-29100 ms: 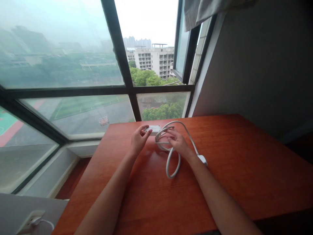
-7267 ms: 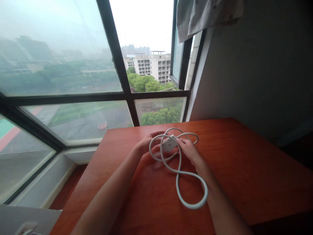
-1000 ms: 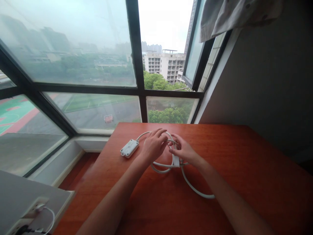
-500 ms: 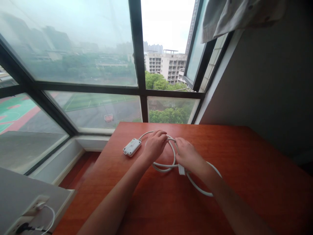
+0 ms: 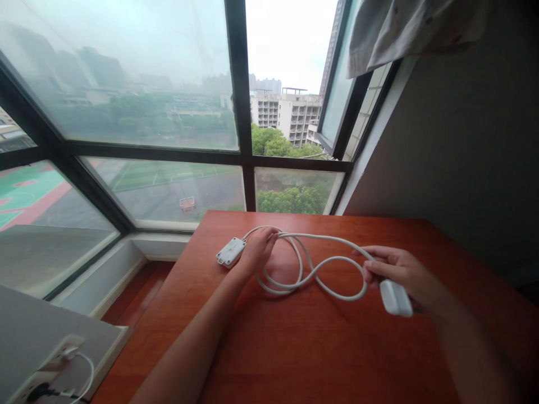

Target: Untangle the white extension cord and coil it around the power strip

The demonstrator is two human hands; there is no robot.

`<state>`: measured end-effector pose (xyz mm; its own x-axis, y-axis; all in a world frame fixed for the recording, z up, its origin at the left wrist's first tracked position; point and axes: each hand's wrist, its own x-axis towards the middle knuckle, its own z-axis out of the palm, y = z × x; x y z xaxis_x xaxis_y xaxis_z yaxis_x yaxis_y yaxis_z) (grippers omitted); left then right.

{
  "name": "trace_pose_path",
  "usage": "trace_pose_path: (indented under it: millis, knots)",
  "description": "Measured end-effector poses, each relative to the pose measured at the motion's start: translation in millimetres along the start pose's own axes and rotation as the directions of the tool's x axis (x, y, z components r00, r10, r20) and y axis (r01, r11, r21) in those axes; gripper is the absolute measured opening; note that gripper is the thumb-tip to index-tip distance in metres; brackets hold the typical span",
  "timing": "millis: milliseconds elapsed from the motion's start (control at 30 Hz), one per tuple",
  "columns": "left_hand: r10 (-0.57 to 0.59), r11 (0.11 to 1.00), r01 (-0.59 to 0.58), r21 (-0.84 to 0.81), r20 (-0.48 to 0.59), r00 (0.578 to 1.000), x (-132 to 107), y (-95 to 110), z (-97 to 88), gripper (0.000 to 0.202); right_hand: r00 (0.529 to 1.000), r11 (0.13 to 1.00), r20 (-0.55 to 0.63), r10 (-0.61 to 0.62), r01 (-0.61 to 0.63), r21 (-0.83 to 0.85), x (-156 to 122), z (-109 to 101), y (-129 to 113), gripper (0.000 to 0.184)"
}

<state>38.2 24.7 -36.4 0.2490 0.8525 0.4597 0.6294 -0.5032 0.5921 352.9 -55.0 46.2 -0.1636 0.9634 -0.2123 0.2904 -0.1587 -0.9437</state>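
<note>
Plug (image 5: 396, 298) moved right, any lettering unreadable.

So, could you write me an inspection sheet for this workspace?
Surface: reddish-brown wooden desk.
Main items: white cable, white box at one end, white block, likely a plug, by the right hand.
Clutter: overlapping loops of that cable.
Hands: left hand, fingers closed on the cable near the box; right hand grips cable beside the block.
Cables: besides the white cable, a thin white cord at the wall outlets.
Surroundings: dark-framed window, hanging fabric; buildings and trees outside.
</note>
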Motion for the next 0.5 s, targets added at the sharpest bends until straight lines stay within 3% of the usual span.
trace_pose_path:
  millis: [133, 233, 333, 500]
  knots:
    - [-0.028, 0.999, 0.029, -0.044, 0.028, 0.999, 1, -9, 3.0, 0.025, 0.977, 0.976, -0.212, -0.021, 0.066, 0.206, -24, -46, 10, 0.039]
    - [-0.063, 0.997, 0.064, -0.050, 0.027, 0.998, 0, -17, 5.8, 0.024, 0.910, 0.949, -0.400, -0.108, 0.214, 0.230, -40, -73, 19, 0.029]
    - [-0.084, 0.996, 0.085, -0.037, 0.024, 0.996, -2, -22, 8.6, 0.023, 0.810, 0.937, -0.573, -0.125, 0.286, 0.200, -50, -84, 28, 0.023]
    - [-0.091, 0.996, 0.091, -0.001, 0.038, 0.995, -4, -27, 11.7, 0.023, 0.732, 0.934, -0.681, -0.026, 0.261, 0.245, -43, -89, 52, 0.022]
